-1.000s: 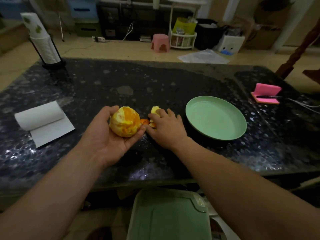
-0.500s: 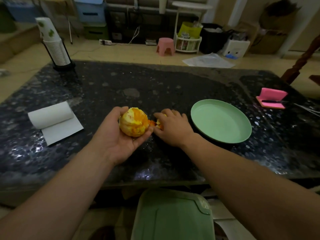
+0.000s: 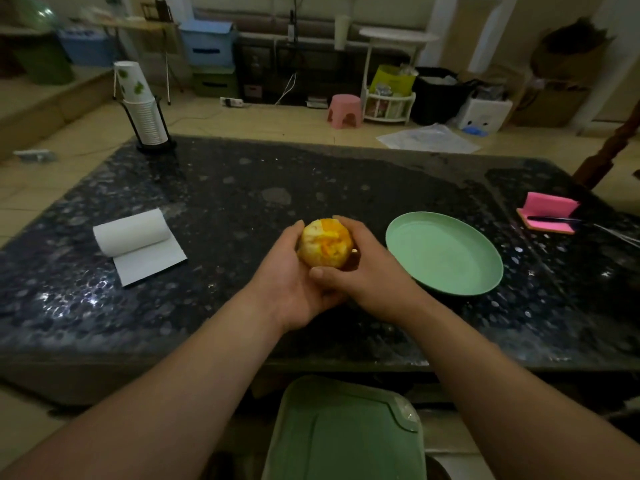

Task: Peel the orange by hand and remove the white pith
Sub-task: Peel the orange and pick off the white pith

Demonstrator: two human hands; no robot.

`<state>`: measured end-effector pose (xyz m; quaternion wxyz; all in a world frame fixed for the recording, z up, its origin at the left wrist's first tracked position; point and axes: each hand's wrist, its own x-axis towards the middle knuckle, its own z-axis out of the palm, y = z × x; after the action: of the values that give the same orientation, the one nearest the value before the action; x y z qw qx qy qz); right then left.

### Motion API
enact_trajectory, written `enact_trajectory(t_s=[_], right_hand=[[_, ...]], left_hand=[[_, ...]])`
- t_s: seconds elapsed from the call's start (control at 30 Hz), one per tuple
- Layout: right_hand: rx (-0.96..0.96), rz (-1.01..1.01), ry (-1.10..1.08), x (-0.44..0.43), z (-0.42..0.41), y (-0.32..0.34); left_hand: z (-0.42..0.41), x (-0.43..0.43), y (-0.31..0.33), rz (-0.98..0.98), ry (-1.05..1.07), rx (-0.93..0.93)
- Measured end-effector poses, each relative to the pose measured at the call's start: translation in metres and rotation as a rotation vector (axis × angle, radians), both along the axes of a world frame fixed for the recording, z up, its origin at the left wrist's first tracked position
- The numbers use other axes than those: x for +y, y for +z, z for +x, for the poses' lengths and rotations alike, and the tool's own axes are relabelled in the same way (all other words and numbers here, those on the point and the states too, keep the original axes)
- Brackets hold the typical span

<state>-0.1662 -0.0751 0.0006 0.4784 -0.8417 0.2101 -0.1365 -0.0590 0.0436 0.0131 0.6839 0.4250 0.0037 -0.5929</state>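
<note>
While the left hand (image 3: 294, 289) cups it from below and the right hand (image 3: 372, 271) curls round it, the round, mostly peeled orange (image 3: 325, 247) sits above the dark speckled stone table (image 3: 242, 202), beside the round pale-green plate (image 3: 446, 258). Probably soft and slippery: hold lightly, pinch pith edges. No writing legible.

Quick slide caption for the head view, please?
Left hand and right hand hold a partly peeled orange over the dark table, beside a green plate.
</note>
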Motion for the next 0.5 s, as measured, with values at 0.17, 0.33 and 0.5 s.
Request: enact_trajectory(t_s=[0.17, 0.33, 0.5], right_hand=[[-0.079, 0.021, -0.051, -0.004, -0.008, 0.005], [-0.084, -0.049, -0.083, -0.011, -0.008, 0.000], [-0.066, -0.208, -0.091, -0.012, -0.005, -0.002]], left_hand=[[-0.004, -0.002, 0.003, 0.019, -0.045, -0.261], [0.001, -0.002, 0.001, 0.011, 0.033, -0.509], [0.014, 0.003, 0.001, -0.052, 0.003, -0.407]])
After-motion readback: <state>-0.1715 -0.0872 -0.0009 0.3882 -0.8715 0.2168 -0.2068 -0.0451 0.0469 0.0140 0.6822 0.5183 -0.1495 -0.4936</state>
